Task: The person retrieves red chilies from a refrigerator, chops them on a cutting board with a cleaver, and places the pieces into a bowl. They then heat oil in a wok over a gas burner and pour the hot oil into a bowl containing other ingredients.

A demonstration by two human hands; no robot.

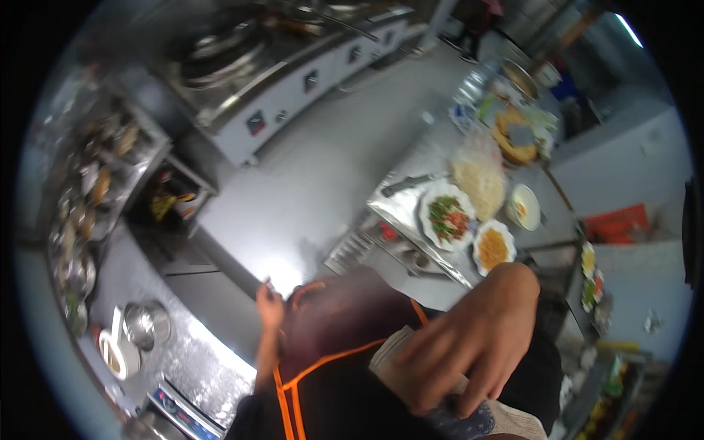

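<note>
Large and close at the lower right, my right hand (473, 344) has its fingers bent over a bunched cloth (465, 415) with a pale edge and a dark blue patterned part, in front of my dark clothing. My left hand (269, 305) is low at my left side, beside the dark apron (341, 319) with orange trim; its fingers are too small and blurred to read. Beyond my right hand, a white scalloped plate of chopped green and red food (448, 217), a plate of orange food (493, 248) and a knife (407, 184) lie on the metal worktable (388, 195).
A bag of pale food (479, 179), a white bowl (523, 207) and a round board (514, 135) share the worktable. Stoves (286, 93) line the far side. At left, a counter (198, 352) holds metal bowls (146, 324) and a white container (121, 357). A person (478, 25) stands far off.
</note>
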